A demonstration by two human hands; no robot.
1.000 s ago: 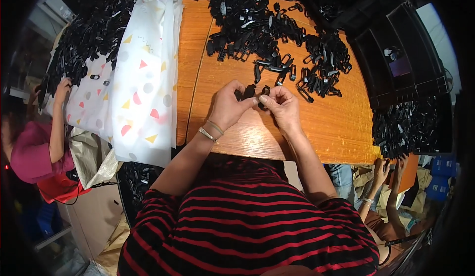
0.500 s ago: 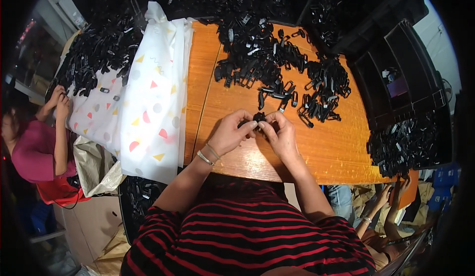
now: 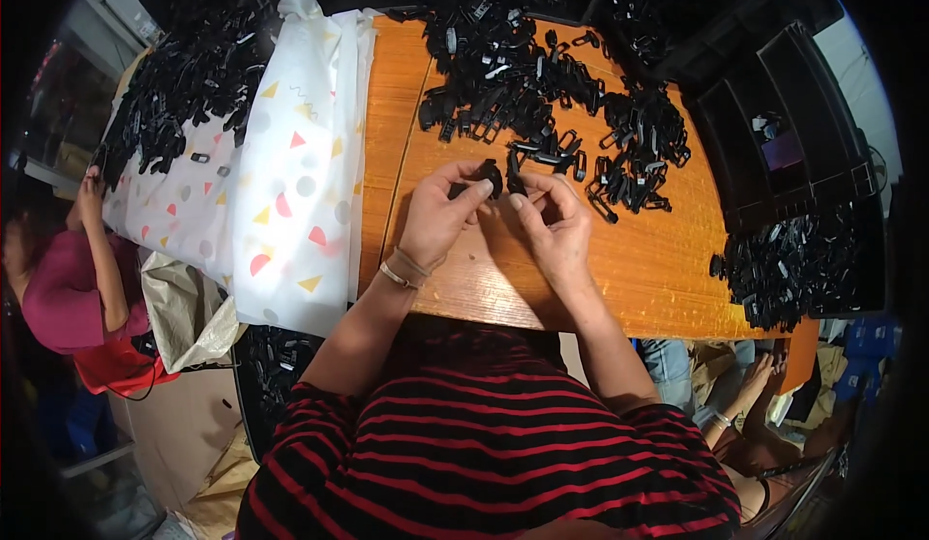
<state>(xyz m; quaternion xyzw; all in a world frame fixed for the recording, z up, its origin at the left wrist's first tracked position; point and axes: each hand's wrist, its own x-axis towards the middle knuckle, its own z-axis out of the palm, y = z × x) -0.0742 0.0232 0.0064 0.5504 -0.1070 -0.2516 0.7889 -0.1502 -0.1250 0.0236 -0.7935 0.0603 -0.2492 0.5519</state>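
Observation:
Over the wooden table (image 3: 464,288), my left hand (image 3: 440,213) is closed on a small black plastic piece (image 3: 492,176), pinched between thumb and fingers. A narrow gap away, my right hand (image 3: 556,223) pinches another dark, slim piece (image 3: 515,172) by its lower end. Both pieces stand roughly upright; their exact kind is too small to make out. Just beyond my fingers lies a loose heap of black oblong plastic parts (image 3: 494,105), several of them with a slot-like opening.
A white patterned sheet (image 3: 295,182) covers the table's left side, with more black parts (image 3: 184,95) heaped on it. At the right stands a black bin (image 3: 808,124), parts (image 3: 789,274) piled by it. A person (image 3: 77,284) works at the left; another person's hand (image 3: 755,380) shows lower right.
My hands have moved from together to slightly apart, each with a black piece. They sit higher in the picture, nearer the heap, while the whole view has shifted a little.

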